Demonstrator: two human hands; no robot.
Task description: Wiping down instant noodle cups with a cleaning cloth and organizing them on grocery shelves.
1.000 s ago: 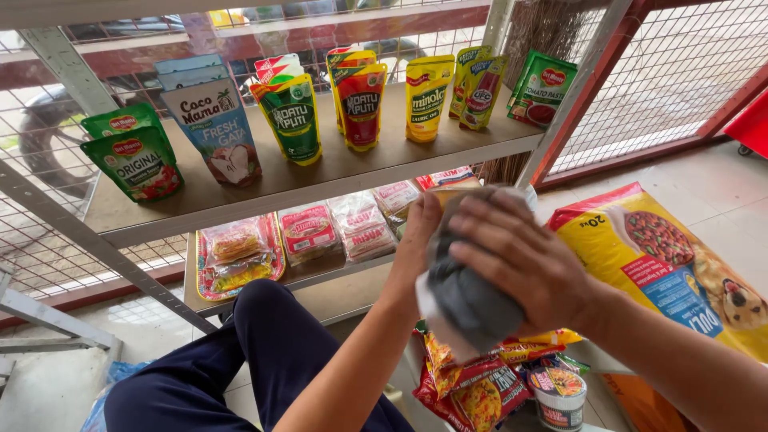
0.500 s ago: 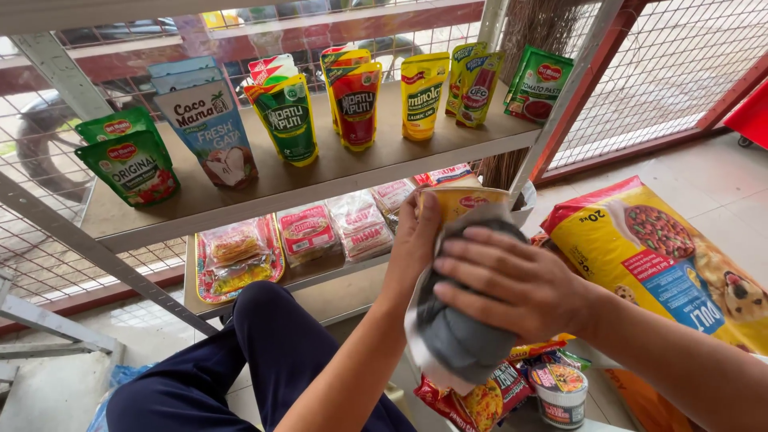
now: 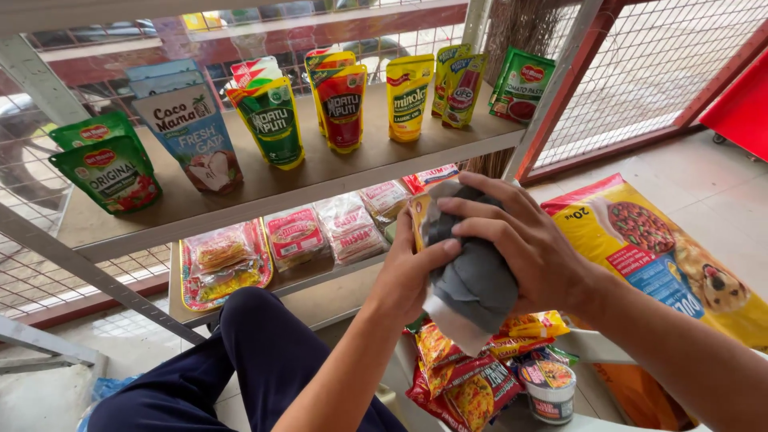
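Both hands, left hand (image 3: pixel 412 268) and right hand (image 3: pixel 524 244), grip a grey cloth (image 3: pixel 472 276) wrapped over a mostly hidden packet (image 3: pixel 452 328).

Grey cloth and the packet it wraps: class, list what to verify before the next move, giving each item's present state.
1. Left hand grips the packet under the crumpled grey cloth: ok.
2. Right hand presses the cloth: ok.
3. Packet fully visible: not ok, mostly covered.
4. Packet clean: cannot tell.
5. Pouches, such as the red stand-up pouch, upright on the grey upper shelf: ok.
6. Free space on that shelf: ok.
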